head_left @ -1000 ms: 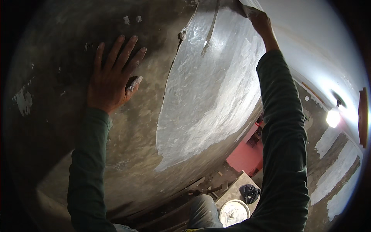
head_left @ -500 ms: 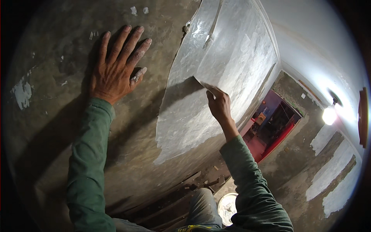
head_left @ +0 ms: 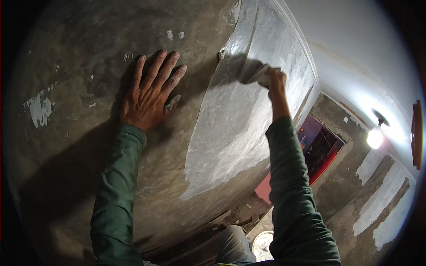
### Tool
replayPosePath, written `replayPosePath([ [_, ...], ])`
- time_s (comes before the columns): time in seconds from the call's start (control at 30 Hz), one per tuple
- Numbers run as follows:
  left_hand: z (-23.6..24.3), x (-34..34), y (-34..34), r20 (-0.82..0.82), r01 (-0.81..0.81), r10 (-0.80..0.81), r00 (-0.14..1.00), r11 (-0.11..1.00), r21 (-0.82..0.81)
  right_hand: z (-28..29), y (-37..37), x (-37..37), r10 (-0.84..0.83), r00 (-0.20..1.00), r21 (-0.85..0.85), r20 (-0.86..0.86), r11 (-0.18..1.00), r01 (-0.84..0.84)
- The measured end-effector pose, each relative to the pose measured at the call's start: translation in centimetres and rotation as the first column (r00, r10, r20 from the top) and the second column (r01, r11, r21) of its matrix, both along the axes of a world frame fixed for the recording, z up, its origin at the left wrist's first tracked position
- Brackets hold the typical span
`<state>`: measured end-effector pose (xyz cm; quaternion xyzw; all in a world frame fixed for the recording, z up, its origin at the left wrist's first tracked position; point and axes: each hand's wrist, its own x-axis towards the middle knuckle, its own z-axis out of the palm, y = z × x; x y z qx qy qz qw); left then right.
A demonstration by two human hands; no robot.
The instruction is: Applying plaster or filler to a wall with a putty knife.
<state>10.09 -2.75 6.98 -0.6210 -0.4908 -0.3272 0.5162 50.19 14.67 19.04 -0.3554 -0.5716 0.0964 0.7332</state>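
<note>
Patch, far left: A ragged white patch (head_left: 41,110) marks the bare grey-brown wall (head_left: 84,75) beside you.
Left hand: Your left hand (head_left: 153,95) is laid against the bare wall, fingers spread wide and pointing up, nothing held. It stands left of the coating, well apart from the blade.
Coating: The white coating (head_left: 222,137) covers the wall between your two hands; its left edge is irregular.
Blade: The flat blade (head_left: 257,74) is over the upper coating, directly left of the fingers of your right hand (head_left: 277,82), the nearer hand. Its long axis appears to run leftward and slightly down from your grip. You cannot confirm from this view whether its edge touches the coating.
Tub: The round tub (head_left: 254,248) sits low in view, below the coating, holding white paste (head_left: 263,245). Your right sleeve (head_left: 290,177) hides part of it; paste depth cannot be told.
Right hand: Fingers closed narrow on the blade; the exact thumb position cannot be told.
Doorway: A dark doorway (head_left: 318,148) opens beyond your right sleeve.
Lamp: A lit bulb (head_left: 375,138) is at far right.
</note>
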Motion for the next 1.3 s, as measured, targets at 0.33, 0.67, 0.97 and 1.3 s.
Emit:
replayPosePath([
  [0.33,0.1,-0.3,0.4,-0.007,0.009,-0.009,1.000,1.000,-0.007,22.6,-3.2,-6.5,-0.533,0.656,0.237,0.535,0.839,0.489],
  [0.67,0.0,-0.3,0.6,-0.023,-0.021,0.021,1.000,1.000,0.004,23.6,-4.9,-5.7,-0.819,0.369,0.778,0.439,0.552,0.300],
  [0.97,0.2,0.2,0.2,0.023,0.106,-0.106,0.994,0.994,0.008,10.0,-5.9,-5.4,-0.643,0.496,0.591,0.584,0.755,0.283],
  [1.3,0.1,-0.1,0.3,-0.009,-0.005,0.005,1.000,1.000,0.008,-10.4,-9.2,-7.1,-0.462,0.652,0.433,0.601,0.874,0.221],
])
